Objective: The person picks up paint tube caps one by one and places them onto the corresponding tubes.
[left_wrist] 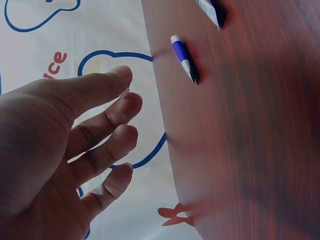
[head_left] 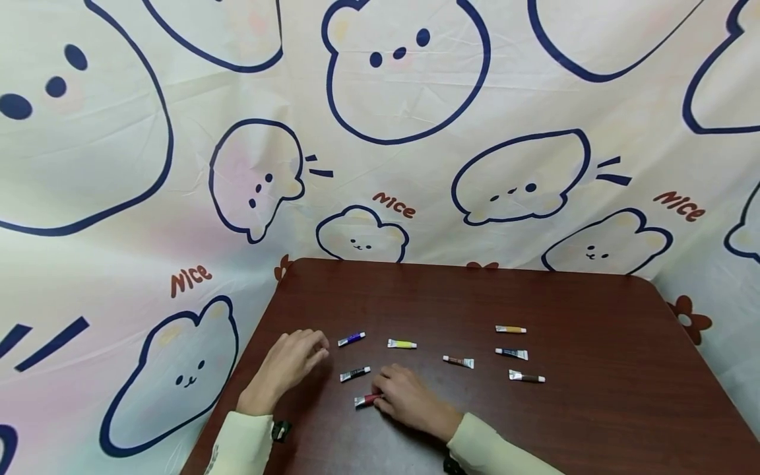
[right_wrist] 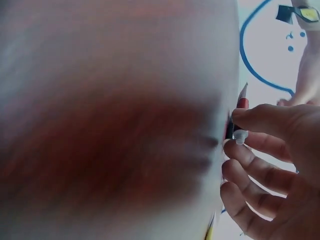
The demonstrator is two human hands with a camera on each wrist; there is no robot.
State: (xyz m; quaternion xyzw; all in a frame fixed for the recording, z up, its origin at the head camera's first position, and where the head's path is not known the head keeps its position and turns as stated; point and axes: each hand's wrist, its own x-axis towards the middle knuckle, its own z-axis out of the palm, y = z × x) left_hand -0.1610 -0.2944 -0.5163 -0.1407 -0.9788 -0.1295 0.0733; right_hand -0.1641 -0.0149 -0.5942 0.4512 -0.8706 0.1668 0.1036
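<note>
Near the front of the table, my right hand [head_left: 410, 401] pinches a red paint tube [head_left: 365, 400] between thumb and index finger. The right wrist view shows the tube's white cap [right_wrist: 240, 136] poking out below the thumb, with part of the body hidden. My left hand [head_left: 292, 359] hovers over the left side, fingers loosely bent, left of a purple-blue paint tube [head_left: 351, 340]. In the left wrist view a small pale patch shows between thumb and index finger; I cannot tell what it is. A black paint tube [head_left: 355, 374] lies between the hands.
A yellow paint tube [head_left: 402, 344] and a reddish-brown one [head_left: 458, 361] lie mid-table. Farther right are an ochre tube [head_left: 510, 329], a dark blue tube [head_left: 512, 353] and a dark brown tube [head_left: 526, 377], roughly in a column. A printed cloth [head_left: 415, 165] hangs behind the brown table [head_left: 594, 422].
</note>
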